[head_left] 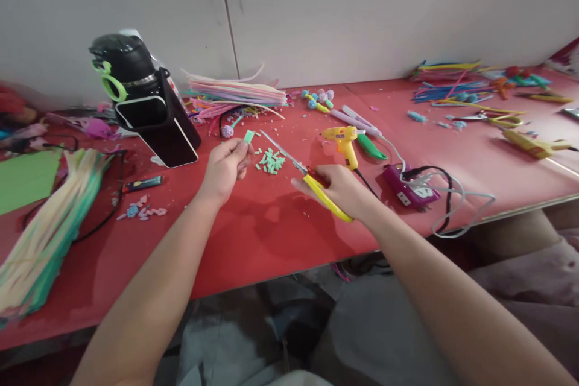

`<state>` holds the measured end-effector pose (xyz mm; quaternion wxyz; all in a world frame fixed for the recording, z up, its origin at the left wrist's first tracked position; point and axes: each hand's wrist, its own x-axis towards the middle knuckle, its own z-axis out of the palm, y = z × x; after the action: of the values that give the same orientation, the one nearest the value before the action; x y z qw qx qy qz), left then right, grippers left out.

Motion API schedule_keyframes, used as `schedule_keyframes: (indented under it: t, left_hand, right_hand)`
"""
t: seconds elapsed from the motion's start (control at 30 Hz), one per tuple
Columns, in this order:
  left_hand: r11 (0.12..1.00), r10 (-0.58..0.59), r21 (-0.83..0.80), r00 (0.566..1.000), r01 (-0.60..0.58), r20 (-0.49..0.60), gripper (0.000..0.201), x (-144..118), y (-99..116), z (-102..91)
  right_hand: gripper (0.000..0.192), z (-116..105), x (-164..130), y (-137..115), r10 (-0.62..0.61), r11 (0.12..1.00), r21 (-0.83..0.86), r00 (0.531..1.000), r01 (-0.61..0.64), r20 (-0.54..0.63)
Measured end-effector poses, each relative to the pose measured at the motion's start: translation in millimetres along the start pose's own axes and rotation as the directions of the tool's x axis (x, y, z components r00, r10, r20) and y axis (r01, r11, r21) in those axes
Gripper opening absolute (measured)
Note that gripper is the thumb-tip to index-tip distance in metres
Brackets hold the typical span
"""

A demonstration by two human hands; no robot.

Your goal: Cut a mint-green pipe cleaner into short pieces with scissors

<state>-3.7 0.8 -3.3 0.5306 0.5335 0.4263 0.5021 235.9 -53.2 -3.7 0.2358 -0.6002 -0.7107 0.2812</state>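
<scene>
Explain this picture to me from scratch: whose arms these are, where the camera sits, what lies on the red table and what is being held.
There is no machine here. The two bare arms belong to one person, and the single picture comes from a camera worn on that person's head, looking forward and down.

The left hand pinches a small mint-green piece between its fingertips. The right hand has its grip on yellow-handled scissors, blades pointing toward that piece.

On the red table, between the hands, lies a little heap of green cut bits. Nearby are a yellow glue gun, a purple power strip with cables, a black holder with a black bottle behind it, and bundles of coloured pipe cleaners, more at the left edge and far right.
</scene>
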Motion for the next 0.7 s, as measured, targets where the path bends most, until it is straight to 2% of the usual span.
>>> schedule_keyframes:
  t: [0.17, 0.5, 0.7]
  left_hand:
    - [1.000, 0.015, 0.003, 1.000, -0.015, -0.006, 0.019, -2, 1, 3.0]
    - [0.993, -0.006, 0.115, 0.997, -0.004, 0.082, 0.020, -4, 0, 9.3]
    - [0.985, -0.011, 0.175, 0.997, -0.003, 0.080, 0.022, -5, 1, 9.9]
  right_hand:
    - [0.059, 2, -4, -5, -0.011, 0.999, -0.039, 0.997, 0.013, 0.072]
    - [0.059, 6, 0, -18, 0.058, 0.997, -0.056, 0.995, -0.054, 0.079]
    - [0.060, 9, 2, -16, 0.056, 0.997, -0.058, 0.995, -0.051, 0.082]
